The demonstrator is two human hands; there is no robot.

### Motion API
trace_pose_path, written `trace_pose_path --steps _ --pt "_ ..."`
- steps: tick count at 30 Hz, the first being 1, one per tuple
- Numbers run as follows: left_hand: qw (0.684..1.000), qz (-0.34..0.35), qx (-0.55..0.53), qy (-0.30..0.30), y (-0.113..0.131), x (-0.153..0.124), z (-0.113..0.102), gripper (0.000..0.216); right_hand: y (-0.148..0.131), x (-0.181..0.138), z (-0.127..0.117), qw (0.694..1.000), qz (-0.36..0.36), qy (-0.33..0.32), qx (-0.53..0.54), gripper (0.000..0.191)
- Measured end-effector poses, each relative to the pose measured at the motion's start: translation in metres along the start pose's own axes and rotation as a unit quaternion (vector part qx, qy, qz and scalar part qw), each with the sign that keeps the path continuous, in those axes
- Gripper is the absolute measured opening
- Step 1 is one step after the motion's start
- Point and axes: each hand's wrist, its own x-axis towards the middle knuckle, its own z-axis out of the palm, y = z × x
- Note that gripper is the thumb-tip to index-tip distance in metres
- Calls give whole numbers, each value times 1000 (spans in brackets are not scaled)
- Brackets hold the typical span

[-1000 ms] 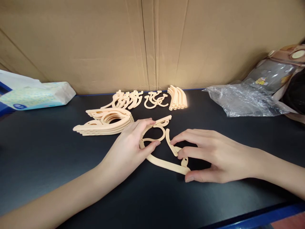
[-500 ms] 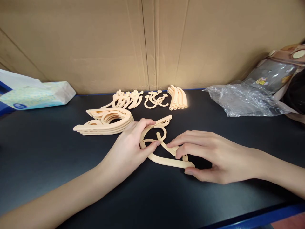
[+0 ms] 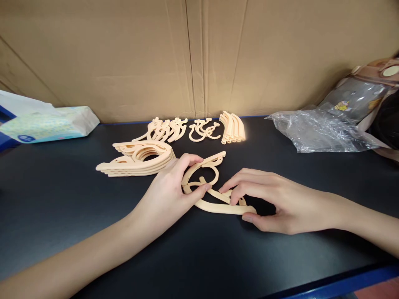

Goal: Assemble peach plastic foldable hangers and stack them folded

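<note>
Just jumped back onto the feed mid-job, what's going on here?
A person is handling a pale jointed frame on a dark table. The left grip holds its ringed end; the right grip has the thumb at the tip of the nearer arm and fingers at the inner curved piece. A stack of similar frames lies to the left, with hooks and curved strips behind.

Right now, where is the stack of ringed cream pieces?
In the head view, the stack sits left of centre on the table, beside the left hand.
</note>
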Motion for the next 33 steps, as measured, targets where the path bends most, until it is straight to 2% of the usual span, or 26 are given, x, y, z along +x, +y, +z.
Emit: trace_pose_path --steps 9,20,33 --pt "1000 -10 -16 0 -1 1 0 32 0 1 0 999 4 -10 32 27" --pt "998 -6 -44 -40 -3 4 -2 22 -2 2 -1 999 10 -21 36 27" --pt "997 -7 -45 -54 -7 6 1 19 -2 2 -2 998 -4 -33 54 31"
